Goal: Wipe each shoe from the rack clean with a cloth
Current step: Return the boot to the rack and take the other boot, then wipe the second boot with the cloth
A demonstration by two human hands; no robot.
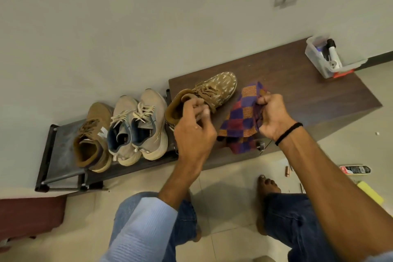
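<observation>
Right hand [274, 117] in fist around checked cloth [240, 119]

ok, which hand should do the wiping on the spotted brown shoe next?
Right. The right hand already grips the checked cloth, which sits right beside the spotted brown shoe on the wooden cabinet top. The left hand is at the shoe's collar, better suited to steadying it.

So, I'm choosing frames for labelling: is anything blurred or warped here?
Head view: fingers of the left hand are motion-blurred at the shoe; the right hand and cloth are sharp; the wide lens tilts the wall and cabinet; light is soft and even.
</observation>
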